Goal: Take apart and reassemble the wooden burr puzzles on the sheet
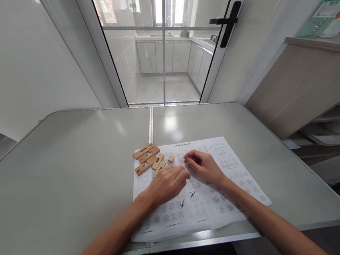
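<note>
My left hand (171, 181) is over the printed sheet (241, 176), curled with its knuckles up; its fingertips are mostly hidden, and so is anything in them. Just beyond it lie light wooden pieces (159, 165), which it partly covers. Facing it from the right, my right hand (203, 165) has its fingers bent in toward the thumb. Whatever these fingers may pinch is too small to make out. A small wooden block (171, 158) sits on the sheet between the hands' far sides. Notched brown wooden pieces (144, 158) with dark marks lie at the sheet's upper left corner.
The sheet rests on a grey table (73, 185) with a metal seam (151, 125). Behind the table is a glass door (164, 64) with a black handle (227, 21). To the right stands a shelf unit (309, 78) with wrapped bottles (324, 16) on top.
</note>
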`<state>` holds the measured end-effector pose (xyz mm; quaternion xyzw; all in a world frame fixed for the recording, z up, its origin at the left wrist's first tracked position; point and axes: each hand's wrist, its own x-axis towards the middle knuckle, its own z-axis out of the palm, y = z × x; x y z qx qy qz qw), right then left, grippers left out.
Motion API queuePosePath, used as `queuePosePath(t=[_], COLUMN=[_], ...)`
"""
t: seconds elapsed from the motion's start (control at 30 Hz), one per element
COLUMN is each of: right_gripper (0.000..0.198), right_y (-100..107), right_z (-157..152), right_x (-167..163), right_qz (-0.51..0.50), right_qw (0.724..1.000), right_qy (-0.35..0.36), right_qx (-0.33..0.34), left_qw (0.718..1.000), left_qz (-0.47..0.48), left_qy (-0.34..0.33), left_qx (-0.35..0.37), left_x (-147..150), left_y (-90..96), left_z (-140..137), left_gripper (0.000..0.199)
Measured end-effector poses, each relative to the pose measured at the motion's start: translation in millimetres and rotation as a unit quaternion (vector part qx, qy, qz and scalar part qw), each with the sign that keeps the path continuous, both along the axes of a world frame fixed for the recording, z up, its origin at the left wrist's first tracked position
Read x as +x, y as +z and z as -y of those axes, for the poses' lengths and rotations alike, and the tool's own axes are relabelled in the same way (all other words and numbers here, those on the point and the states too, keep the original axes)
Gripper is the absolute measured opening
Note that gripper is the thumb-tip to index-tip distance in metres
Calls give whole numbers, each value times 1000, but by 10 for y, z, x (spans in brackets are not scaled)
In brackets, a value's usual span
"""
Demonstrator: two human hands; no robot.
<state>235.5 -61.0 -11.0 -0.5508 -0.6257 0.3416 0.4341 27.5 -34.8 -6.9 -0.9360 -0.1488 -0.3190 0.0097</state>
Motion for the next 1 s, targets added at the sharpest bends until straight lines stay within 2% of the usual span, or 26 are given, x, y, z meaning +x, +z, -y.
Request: queuePosePath(t=[0.17,1.0], right_gripper=[15,12], right_y=[3,30], right_z=[1,13], right_x=[3,-4], right_qz=[0,2], right_qw=[1000,1000], right_qy=[-1,8], right_qx=[-3,1], left_qw=[996,997], left_qz=[-27,-30], left_qy=[-78,-62], left_qx=[-28,-29], left_x=[27,32], left_y=[-69,-108], left_z=[118,70], left_gripper=[29,28])
